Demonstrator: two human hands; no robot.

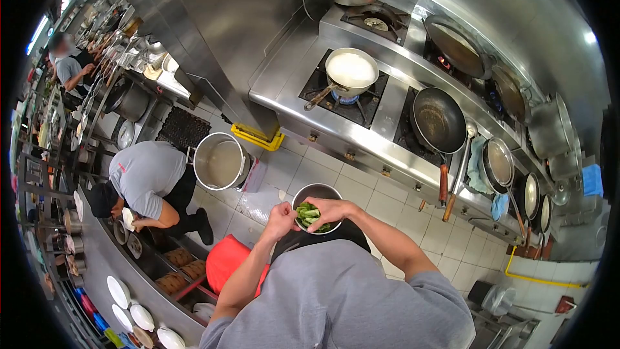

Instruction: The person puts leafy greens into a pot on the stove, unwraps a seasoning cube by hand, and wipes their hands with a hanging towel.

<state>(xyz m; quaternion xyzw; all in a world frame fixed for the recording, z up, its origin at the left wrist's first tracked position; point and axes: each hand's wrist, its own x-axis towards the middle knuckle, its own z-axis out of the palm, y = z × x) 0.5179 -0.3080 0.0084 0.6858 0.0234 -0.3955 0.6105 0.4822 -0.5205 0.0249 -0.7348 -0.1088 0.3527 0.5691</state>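
A round metal bowl [318,189] sits close against my body, below the stove edge, with green leafy pieces [307,212] in it. Over the bowl's right side, my right hand [328,211] curls its fingers round some of the greens. At the left rim is my left hand [281,221], fingers pressed together beside the greens. What it pinches is too small to make out. My fingers and the leaves hide much of the bowl's inside.
A saucepan of white liquid [352,68] stands over a blue flame on the stove. Right of it is a dark frying pan [438,119]. A large pot [221,160] stands on my left, near a crouching co-worker [148,178] and a red cover [226,262].
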